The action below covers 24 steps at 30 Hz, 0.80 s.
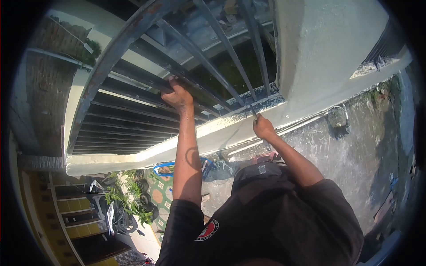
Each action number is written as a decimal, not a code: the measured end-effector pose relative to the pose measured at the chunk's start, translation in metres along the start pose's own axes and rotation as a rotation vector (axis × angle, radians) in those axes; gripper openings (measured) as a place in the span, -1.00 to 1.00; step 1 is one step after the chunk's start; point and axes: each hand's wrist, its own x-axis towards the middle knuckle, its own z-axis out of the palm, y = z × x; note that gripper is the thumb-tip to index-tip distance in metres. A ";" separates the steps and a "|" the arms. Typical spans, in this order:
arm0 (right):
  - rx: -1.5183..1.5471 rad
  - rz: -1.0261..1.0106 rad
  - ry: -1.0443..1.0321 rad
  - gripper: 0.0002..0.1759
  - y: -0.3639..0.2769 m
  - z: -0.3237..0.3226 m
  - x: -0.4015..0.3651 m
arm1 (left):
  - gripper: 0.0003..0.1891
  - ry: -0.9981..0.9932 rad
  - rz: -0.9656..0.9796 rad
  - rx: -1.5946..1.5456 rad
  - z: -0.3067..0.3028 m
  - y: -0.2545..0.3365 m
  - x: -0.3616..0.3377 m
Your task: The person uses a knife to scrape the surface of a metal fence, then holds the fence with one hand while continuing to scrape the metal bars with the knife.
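A window grille of dark metal bars (217, 62) stands in a pale wall opening. My left hand (178, 95) is wrapped round one of its bars near the middle. Lower right, my right hand (264, 127) is closed on a thin tool (253, 111), whose narrow end reaches the foot of the bars. The tool's tip touches or nearly touches the speckled ledge (266, 103), which is covered in flakes and chips. What kind of tool it is cannot be made out; part of a light handle shows below my fist.
The white wall (324, 48) rises at the right. Below are a stained concrete floor (310, 133), a blue-rimmed item (162, 170), green plants (133, 195) and a parked motorbike (117, 217). A hanging cord (71, 32) shows at the upper left.
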 end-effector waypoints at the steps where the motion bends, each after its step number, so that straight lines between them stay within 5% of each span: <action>1: 0.032 -0.025 0.047 -0.62 -0.013 -0.009 -0.002 | -0.66 0.053 0.023 0.085 0.002 0.005 -0.002; 4: 0.103 -0.122 0.091 -0.62 -0.065 -0.036 -0.011 | -0.47 0.014 0.049 0.048 0.000 0.004 -0.003; 8: 0.254 -0.181 0.120 -0.68 -0.078 -0.027 -0.004 | -0.45 0.008 -0.007 0.062 0.000 0.002 -0.003; 11: -0.072 -0.025 0.018 -0.61 -0.008 0.020 0.034 | -0.44 0.021 0.010 0.049 0.000 0.000 -0.002; 24: -0.090 -0.066 0.047 -0.67 0.037 -0.018 -0.005 | -0.64 0.011 0.048 -0.042 0.000 -0.020 0.004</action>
